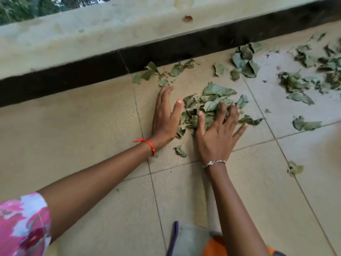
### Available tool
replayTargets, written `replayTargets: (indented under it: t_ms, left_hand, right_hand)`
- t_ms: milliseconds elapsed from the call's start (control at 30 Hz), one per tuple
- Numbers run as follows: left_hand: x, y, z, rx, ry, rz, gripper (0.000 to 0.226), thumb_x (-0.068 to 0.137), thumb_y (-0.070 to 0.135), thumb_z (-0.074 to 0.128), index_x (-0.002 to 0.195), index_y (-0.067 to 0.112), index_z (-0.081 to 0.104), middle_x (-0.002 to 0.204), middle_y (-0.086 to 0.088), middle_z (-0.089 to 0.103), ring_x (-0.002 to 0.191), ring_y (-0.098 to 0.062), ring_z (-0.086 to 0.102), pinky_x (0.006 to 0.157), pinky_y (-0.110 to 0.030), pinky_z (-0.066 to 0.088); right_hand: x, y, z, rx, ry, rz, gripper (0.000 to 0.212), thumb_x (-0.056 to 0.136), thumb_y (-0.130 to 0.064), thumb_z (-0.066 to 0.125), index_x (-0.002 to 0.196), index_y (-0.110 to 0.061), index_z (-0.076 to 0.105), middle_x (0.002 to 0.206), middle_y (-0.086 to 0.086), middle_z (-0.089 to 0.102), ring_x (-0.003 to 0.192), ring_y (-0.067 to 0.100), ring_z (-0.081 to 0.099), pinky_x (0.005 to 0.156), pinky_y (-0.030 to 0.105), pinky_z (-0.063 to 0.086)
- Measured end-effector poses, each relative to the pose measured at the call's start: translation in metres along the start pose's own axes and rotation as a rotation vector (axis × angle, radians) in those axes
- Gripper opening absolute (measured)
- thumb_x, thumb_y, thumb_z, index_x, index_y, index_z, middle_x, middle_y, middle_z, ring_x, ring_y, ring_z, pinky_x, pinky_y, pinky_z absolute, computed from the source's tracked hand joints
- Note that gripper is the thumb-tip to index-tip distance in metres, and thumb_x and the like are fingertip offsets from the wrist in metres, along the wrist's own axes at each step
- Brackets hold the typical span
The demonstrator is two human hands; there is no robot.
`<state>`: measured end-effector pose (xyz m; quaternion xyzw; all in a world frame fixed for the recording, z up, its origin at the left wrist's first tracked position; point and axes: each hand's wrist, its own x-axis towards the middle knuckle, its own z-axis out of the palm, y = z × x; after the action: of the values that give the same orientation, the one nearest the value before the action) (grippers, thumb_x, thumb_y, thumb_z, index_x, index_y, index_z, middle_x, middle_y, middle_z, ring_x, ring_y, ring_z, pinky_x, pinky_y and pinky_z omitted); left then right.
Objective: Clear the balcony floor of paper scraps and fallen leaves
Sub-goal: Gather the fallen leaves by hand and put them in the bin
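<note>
Gathering fallen leaves (212, 106) into one heap on the balcony floor (92, 126); judged barely begun.

Two hands working: left hand (166, 115) straight-fingered, set edge-on against the heap's left side; right hand (219, 130) spread flat, pressing down on top. One heap between them, roughly four loose clusters (295, 82) left far and right, a few stray leaves near. No paper scraps in view.

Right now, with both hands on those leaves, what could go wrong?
The pile of dry green leaves looks brittle; the right hand pressing on it may crumble it into bits. The small curled leaf scrap near the left hand lies outside the gathering and may be missed, like the loose leaves along the black skirting.
</note>
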<state>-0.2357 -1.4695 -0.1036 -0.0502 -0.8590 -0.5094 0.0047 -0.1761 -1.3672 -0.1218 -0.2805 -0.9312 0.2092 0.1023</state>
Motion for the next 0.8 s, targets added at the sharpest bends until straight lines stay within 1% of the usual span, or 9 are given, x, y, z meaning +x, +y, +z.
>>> replayTargets:
  t_ms: [100,200,267,333,400,500,600,667,800]
  left_hand:
    - [-0.005,-0.002,-0.012,-0.037,0.000,-0.016,0.051,0.090,0.027,0.035,0.137,0.005,0.040,0.151,-0.008,0.031,0.138,-0.012,0.026,0.103,-0.001,0.017]
    - [-0.013,-0.013,-0.021,0.016,0.002,0.031,0.048,0.091,0.027,0.033,0.135,0.009,0.042,0.151,-0.006,0.031,0.139,-0.011,0.025,0.111,-0.014,0.019]
    - [-0.013,-0.017,-0.024,0.046,0.029,0.024,0.049,0.091,0.028,0.031,0.134,0.009,0.042,0.149,-0.006,0.034,0.140,-0.014,0.026,0.116,-0.026,0.020]
    - [-0.010,-0.018,-0.026,0.083,0.053,0.003,0.051,0.091,0.029,0.030,0.135,0.009,0.042,0.148,-0.006,0.034,0.140,-0.016,0.027,0.116,-0.030,0.020]
    - [-0.004,-0.019,-0.028,0.130,0.059,0.012,0.050,0.091,0.030,0.031,0.136,0.008,0.040,0.148,-0.005,0.034,0.139,-0.016,0.026,0.115,-0.027,0.018]
    - [0.011,-0.023,-0.032,0.224,0.031,0.042,0.046,0.098,0.026,0.040,0.140,0.008,0.034,0.152,-0.007,0.025,0.141,-0.017,0.021,0.111,-0.019,0.012]
    - [0.030,-0.032,-0.039,0.398,0.006,0.045,0.052,0.097,0.028,0.047,0.143,0.011,0.029,0.156,-0.010,0.015,0.145,-0.023,0.011,0.119,-0.034,0.009]
    - [0.044,-0.036,-0.045,0.444,0.019,0.018,0.057,0.095,0.031,0.049,0.143,0.008,0.028,0.154,-0.015,0.015,0.143,-0.029,0.013,0.119,-0.042,0.013]
    - [0.063,-0.030,-0.044,0.370,0.041,-0.093,0.063,0.095,0.033,0.050,0.145,0.008,0.023,0.149,-0.013,0.016,0.137,-0.026,0.022,0.113,-0.033,0.022]
  right_hand:
    - [-0.006,0.002,-0.010,0.212,-0.086,-0.218,0.077,0.082,-0.067,0.033,0.144,-0.023,0.023,0.154,0.004,0.017,0.144,0.016,0.010,0.116,0.051,-0.003]
    - [-0.015,0.011,-0.021,0.419,-0.193,-0.426,0.085,0.074,-0.064,0.055,0.143,-0.024,0.023,0.154,0.003,0.014,0.143,0.016,0.011,0.115,0.055,0.014]
    - [-0.021,0.015,-0.021,0.280,-0.236,-0.521,0.098,0.068,-0.074,0.052,0.145,-0.025,0.017,0.156,0.001,0.005,0.145,0.018,0.001,0.117,0.052,0.006]
    - [-0.027,0.017,-0.014,0.067,-0.229,-0.602,0.105,0.064,-0.084,0.043,0.146,-0.025,0.013,0.157,0.005,0.003,0.145,0.022,-0.003,0.117,0.050,0.001]
    - [-0.027,0.015,-0.007,-0.055,-0.200,-0.600,0.103,0.066,-0.085,0.035,0.146,-0.025,0.013,0.157,0.008,0.006,0.145,0.025,-0.002,0.116,0.051,0.002]
    - [-0.008,0.005,-0.001,-0.079,-0.152,-0.484,0.091,0.076,-0.079,0.031,0.148,-0.025,0.011,0.157,0.010,0.003,0.145,0.027,-0.003,0.116,0.050,-0.001]
    - [0.013,-0.006,0.000,-0.064,-0.139,-0.431,0.087,0.081,-0.072,0.038,0.149,-0.021,0.015,0.157,0.010,0.002,0.145,0.028,-0.003,0.117,0.049,-0.002]
    - [0.020,-0.011,0.001,-0.054,-0.137,-0.437,0.088,0.080,-0.072,0.041,0.148,-0.021,0.016,0.157,0.009,0.002,0.145,0.027,-0.005,0.117,0.048,-0.005]
    - [0.021,-0.010,0.004,-0.054,-0.097,-0.398,0.089,0.079,-0.077,0.035,0.147,-0.024,0.016,0.157,0.007,0.001,0.145,0.025,-0.006,0.117,0.045,-0.006]
